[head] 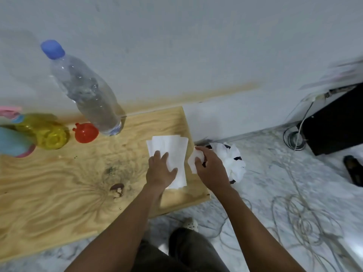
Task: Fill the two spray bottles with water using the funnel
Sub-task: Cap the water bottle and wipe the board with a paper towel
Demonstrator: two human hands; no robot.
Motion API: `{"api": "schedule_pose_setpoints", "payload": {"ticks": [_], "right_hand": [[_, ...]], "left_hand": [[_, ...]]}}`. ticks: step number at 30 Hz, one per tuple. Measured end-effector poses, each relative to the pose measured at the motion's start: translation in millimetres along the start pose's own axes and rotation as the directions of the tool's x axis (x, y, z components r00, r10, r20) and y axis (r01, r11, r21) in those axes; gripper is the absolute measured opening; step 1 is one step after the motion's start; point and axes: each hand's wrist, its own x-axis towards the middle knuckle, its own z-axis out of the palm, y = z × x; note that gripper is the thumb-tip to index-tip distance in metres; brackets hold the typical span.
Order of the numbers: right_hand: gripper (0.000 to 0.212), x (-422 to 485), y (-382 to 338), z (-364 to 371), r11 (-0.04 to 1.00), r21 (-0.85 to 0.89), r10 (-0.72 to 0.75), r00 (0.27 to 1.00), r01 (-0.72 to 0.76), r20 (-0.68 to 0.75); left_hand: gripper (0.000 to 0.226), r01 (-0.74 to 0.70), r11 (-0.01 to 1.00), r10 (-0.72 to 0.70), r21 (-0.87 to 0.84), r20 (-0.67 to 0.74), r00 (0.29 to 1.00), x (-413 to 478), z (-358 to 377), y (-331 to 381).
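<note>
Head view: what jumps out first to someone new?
The two hands at the table's right end: the left hand lies flat on a stack of white paper towels, the right hand holds a crumpled tissue over a bin stuffed with white paper. Far left stand a tall clear water bottle with a blue cap, a red funnel and a yellow spray bottle.

We see both our forearms bare, with no sleeves, watch or rings showing on the left hand point(161, 169) or the right hand point(211, 169). Below the hands, nearer our body, we wear dark grey trousers point(188, 250). Just beyond the knee, a pale perforated clog-style shoe point(191, 223) shows on one foot.
</note>
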Motion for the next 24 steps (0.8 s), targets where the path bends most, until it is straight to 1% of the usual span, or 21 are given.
{"api": "schedule_pose_setpoints", "payload": {"ticks": [5, 9, 12, 17, 24], "right_hand": [[0.038, 2, 27, -16, 0.998, 0.009, 0.059, 0.998, -0.059, 0.002], [0.037, 1, 61, -35, 0.994, -0.022, 0.109, 0.994, -0.109, -0.005], [0.041, 6, 91, -52, 0.985, -0.07, 0.152, 0.987, -0.156, -0.047], [0.042, 35, 135, -70, 0.954, -0.126, 0.263, 0.962, -0.271, -0.079], [0.045, 95, 185, -83, 0.897, -0.192, 0.385, 0.917, -0.398, -0.103]], "left_hand": [[0.067, 0.042, 0.998, -0.04, 0.051, -0.052, 0.998, 1, 3, 9], [0.069, 0.065, 0.997, -0.063, 0.05, -0.038, 0.997, 4, 1, 10], [0.066, 0.092, 0.994, -0.09, 0.053, -0.027, 0.996, 6, -2, 15], [0.067, 0.136, 0.99, -0.136, 0.047, -0.008, 0.991, 12, -5, 24], [0.076, 0.169, 0.983, -0.167, 0.077, -0.022, 0.986, 20, -1, 24]]}}
